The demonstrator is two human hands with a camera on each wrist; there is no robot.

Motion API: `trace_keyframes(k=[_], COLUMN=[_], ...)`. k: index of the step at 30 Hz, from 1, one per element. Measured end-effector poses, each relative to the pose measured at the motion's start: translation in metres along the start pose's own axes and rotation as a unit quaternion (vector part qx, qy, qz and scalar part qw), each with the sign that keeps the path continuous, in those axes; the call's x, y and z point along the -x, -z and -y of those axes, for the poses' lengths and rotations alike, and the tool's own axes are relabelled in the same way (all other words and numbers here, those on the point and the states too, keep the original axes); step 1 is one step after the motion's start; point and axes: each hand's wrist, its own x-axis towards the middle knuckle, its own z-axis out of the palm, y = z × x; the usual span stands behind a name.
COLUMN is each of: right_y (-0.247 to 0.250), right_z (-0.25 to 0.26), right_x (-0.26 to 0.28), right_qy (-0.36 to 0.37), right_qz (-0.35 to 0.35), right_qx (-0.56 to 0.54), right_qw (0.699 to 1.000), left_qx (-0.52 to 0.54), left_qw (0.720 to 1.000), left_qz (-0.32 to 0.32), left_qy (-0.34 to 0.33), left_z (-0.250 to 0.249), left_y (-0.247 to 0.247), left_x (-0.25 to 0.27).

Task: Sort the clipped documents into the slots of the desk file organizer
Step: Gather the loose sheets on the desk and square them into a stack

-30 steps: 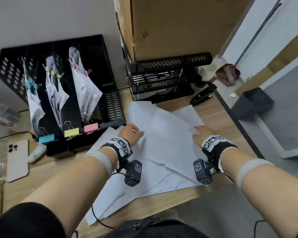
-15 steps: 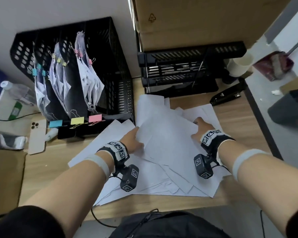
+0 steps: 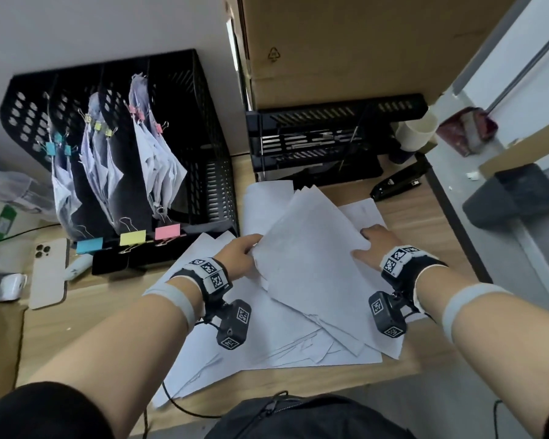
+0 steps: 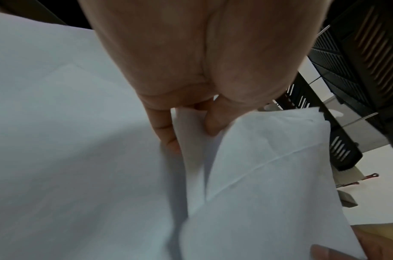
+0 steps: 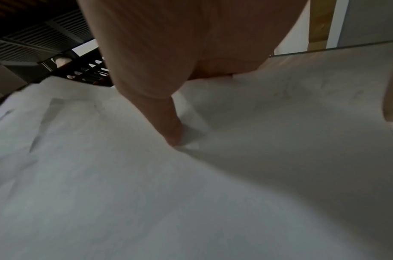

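Note:
The black desk file organizer [image 3: 210, 128] stands at the back left. Its three slots hold clipped documents with blue clips [image 3: 57, 147], yellow clips [image 3: 100, 126] and pink clips [image 3: 140, 114]. Loose white sheets [image 3: 267, 337] lie spread over the desk. A top bundle of sheets [image 3: 308, 248] is raised at its far end between my hands. My left hand [image 3: 252, 247] pinches its left edge, thumb against fingers [image 4: 166, 126] in the left wrist view. My right hand [image 3: 366, 240] holds the right edge, with the thumb [image 5: 171, 130] on top of the paper [image 5: 191, 193] and the fingers hidden.
A black letter tray [image 3: 330, 137] sits under a cardboard box [image 3: 346, 42] at the back. A black stapler [image 3: 396, 183] lies beside it. A phone [image 3: 49, 274] and a plastic bottle [image 3: 13, 188] are at the left. The desk's right edge [image 3: 454, 223] drops to the floor.
Both hands moved from lying on the spread sheets to gripping the edges of a top bundle, whose far end has risen. The head view shifted.

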Motion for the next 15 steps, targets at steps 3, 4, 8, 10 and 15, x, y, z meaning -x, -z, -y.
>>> trace_keyframes(k=[3,4,8,10,15], right_y=[-0.010,-0.012,-0.012,-0.012,0.000], right_z=[0.007,0.009,0.013,0.012,0.017], right_x=[0.008,0.010,0.020,0.027,0.054], right_qy=[0.025,0.033,0.016,-0.001,-0.049], right_qz=[-0.042,-0.057,-0.096,-0.115,-0.162], right_qx=[-0.040,-0.044,-0.076,-0.118,-0.319], right_qw=[0.998,0.997,0.992,0.986,0.932], left_qx=[0.055,0.072,0.112,0.159,0.313], left_qw=[0.998,0.997,0.993,0.987,0.948], left_qz=[0.012,0.021,0.029,-0.003,0.054], left_qy=[0.017,0.021,0.022,0.029,0.028], left_z=[-0.003,-0.003,-0.003,-0.002,-0.002], left_y=[0.006,0.007,0.014,0.018,0.016], left_x=[-0.006,-0.007,-0.008,-0.010,-0.014])
